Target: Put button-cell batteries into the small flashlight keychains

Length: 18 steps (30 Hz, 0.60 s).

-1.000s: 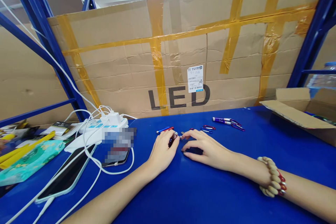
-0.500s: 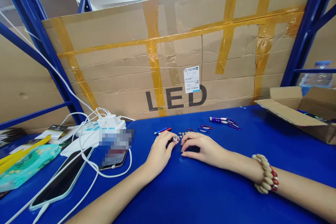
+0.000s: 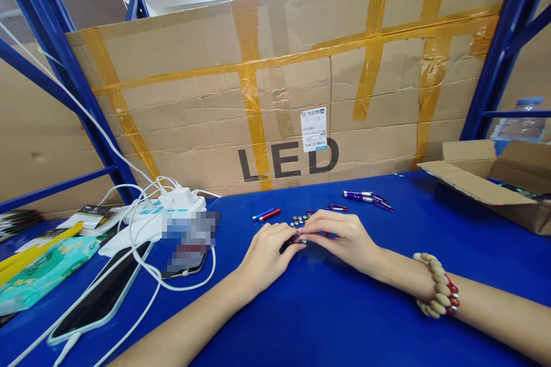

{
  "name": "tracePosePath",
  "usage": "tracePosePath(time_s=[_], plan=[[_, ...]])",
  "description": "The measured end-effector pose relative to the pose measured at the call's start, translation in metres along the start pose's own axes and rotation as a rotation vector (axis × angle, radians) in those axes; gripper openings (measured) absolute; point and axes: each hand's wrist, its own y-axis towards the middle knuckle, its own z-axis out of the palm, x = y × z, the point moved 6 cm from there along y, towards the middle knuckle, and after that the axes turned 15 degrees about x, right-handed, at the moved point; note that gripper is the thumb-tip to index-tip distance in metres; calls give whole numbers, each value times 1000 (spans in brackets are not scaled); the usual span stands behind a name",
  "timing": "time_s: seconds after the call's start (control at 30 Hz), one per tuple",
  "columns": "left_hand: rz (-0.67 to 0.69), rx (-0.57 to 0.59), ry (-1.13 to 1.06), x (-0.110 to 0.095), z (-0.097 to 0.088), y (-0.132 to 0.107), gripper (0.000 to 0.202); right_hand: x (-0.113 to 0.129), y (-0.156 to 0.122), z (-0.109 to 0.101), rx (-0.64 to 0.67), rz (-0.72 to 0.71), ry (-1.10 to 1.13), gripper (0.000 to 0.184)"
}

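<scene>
The blue table (image 3: 365, 309) runs smooth and glossy from the near edge. On the near left lies a phone (image 3: 101, 292), with white cables (image 3: 146, 266) looping over it; farther left sits a teal packet (image 3: 51, 269).

Both hands meet at the middle of the table. The left hand (image 3: 264, 249) curls its fingers closed around a small dark tube (image 3: 287, 244), mostly hidden in the grip. The right hand (image 3: 346, 241), bead bracelets (image 3: 437, 287) on its wrist, brings thumb and forefinger almost together at the tube's right end; I can't tell whether they have hold of anything.

Just beyond the fingers are small silver discs (image 3: 298, 221), then a blue tube (image 3: 263, 214) and a red tube (image 3: 270, 215) side by side. Farther right come a red clip (image 3: 338, 207) and purple tubes (image 3: 359, 197). An open carton (image 3: 473, 183) stands far right, a taped cardboard sheet (image 3: 206, 120) marked "LED" closes off the back, and blue metal posts (image 3: 495, 57) rise at either side.

Half a second ago the right hand was apart from the left and the tube's silver end showed; now the right fingers cover it. The red tube, partly behind the left hand then, shows clear.
</scene>
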Motion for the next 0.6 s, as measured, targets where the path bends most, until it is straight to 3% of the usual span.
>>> tracePosePath(time_s=[0.37, 0.6], plan=[[-48, 5, -23, 5, 0, 1, 15, 0, 2, 1, 2, 4, 0, 14], [-38, -1, -16, 5, 0, 0, 15, -2, 1, 7, 89, 19, -2, 17]])
